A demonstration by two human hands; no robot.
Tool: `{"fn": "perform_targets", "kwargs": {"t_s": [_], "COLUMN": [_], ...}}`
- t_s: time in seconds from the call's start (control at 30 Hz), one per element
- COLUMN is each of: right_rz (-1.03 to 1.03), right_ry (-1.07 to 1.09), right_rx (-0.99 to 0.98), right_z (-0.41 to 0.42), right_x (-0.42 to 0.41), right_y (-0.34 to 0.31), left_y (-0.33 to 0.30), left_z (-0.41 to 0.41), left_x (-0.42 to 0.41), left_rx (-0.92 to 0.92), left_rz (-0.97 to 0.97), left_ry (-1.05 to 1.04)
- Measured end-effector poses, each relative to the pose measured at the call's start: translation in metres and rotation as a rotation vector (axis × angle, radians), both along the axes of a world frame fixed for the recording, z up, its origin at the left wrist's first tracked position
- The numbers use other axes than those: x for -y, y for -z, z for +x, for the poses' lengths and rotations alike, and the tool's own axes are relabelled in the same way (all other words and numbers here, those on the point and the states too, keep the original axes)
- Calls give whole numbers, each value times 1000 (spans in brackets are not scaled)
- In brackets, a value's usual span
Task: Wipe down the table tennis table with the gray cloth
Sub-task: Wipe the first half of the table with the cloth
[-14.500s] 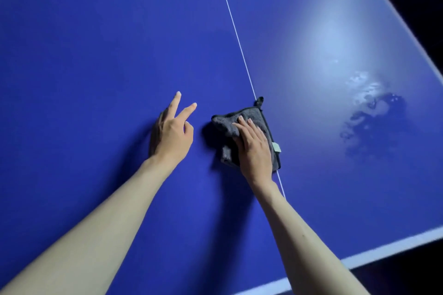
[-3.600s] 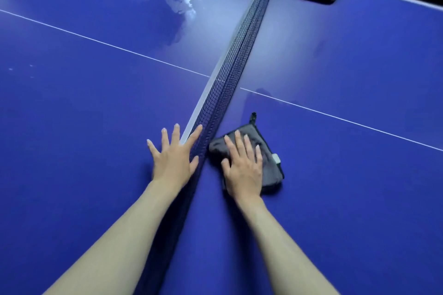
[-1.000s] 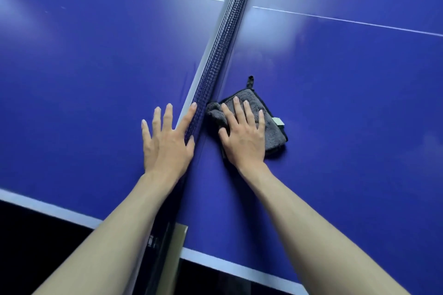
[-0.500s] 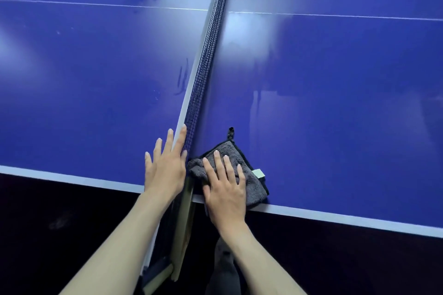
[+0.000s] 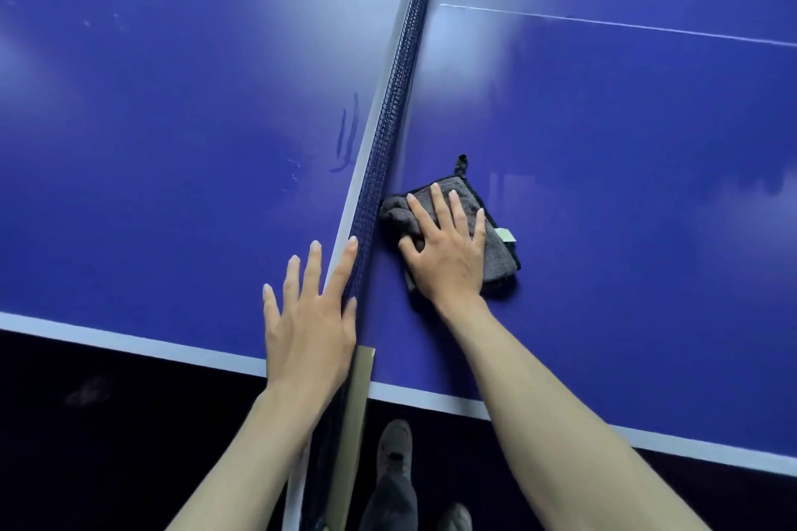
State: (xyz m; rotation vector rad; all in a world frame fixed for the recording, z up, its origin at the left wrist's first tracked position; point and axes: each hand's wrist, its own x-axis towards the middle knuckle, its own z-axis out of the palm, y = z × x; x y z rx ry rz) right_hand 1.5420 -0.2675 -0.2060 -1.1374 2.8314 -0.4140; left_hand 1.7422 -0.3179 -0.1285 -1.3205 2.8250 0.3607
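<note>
Broadly, the blue table tennis table (image 5: 625, 151) fills most of the view, its white-banded near edge running across the lower part of the picture; a thin white centre line crosses the surface toward the far side, and pale glare and a few dark streaks lie on the blue left of the net. The net (image 5: 390, 112), dark mesh with a white top band, runs from the near edge away to the far edge and splits the surface into a left half and a right half; a brass-coloured net bracket (image 5: 360, 392) clamps it at the near edge. The left hand (image 5: 308, 315) lies over the left half close to the near edge, fingers straight and spread, holding nothing, its forefinger along the net's white band; the right hand (image 5: 448, 250) presses flat on the gray cloth (image 5: 496, 254), fingers straight and slightly spread, not curled round it. The cloth lies folded on the right half, touching the foot of the net, near the near edge; a small black loop sticks out at its far corner and a pale tag at its right side. Below the near edge, a shoe (image 5: 394, 448) shows against dark floor.
</note>
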Motion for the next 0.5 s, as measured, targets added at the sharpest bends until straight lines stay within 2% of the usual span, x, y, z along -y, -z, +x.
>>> {"fn": "perform_targets", "kwargs": {"t_s": [0.23, 0.4, 0.5], "right_rz": [46, 16, 4], "right_ry": [-14, 13, -12], "right_rx": [43, 23, 29], "right_z": [-103, -82, -48], "right_x": [64, 56, 33], "right_y": [-5, 2, 0], "left_y": [17, 26, 23], "left_z": [-30, -39, -35], "left_x": [14, 3, 10], "left_rx": [-64, -168, -168], "left_rz": [12, -16, 7], "left_ry": [14, 17, 7]}}
